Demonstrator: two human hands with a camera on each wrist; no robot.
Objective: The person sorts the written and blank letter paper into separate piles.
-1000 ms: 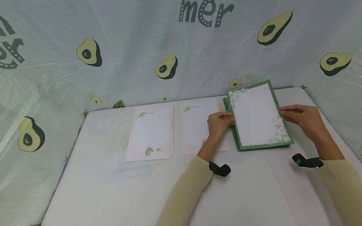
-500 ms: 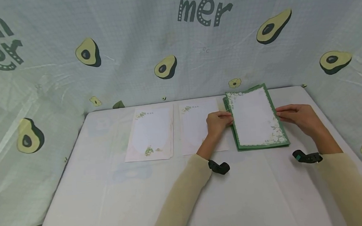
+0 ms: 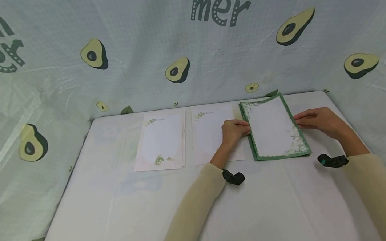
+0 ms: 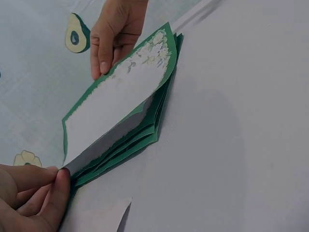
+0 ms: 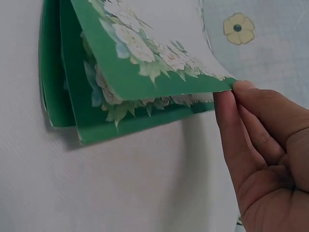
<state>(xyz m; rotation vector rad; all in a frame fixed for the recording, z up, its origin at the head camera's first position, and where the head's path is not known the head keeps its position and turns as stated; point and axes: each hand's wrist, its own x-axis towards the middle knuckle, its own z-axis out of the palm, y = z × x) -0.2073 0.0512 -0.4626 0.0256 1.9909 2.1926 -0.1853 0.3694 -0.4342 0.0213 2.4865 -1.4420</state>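
A green-bordered sheet of paper (image 3: 272, 127) with white flowers at its corners lies on top of several like sheets at the right of the table. My left hand (image 3: 234, 133) pinches its left edge between thumb and fingers. On the opposite edge, my right hand (image 3: 324, 122) pinches the same sheet. Seen from the right wrist, the top sheet (image 5: 159, 72) is raised apart from the green sheets (image 5: 96, 130) beneath it, its edge between thumb and fingers. Gaps also show between the lower sheets (image 4: 140, 135) in the left wrist view.
Left of the green stack lies a pale pink sheet (image 3: 208, 134), partly behind my left forearm. Farther left is another small pile of pale pink sheets (image 3: 161, 144). A hanging cloth (image 3: 136, 43) with avocado prints stands behind the white table (image 3: 119, 211).
The top green sheet has come down, its far edge lower and closer in line with the stack. My right hand first shifted slightly left with it; my left hand stayed nearly still.
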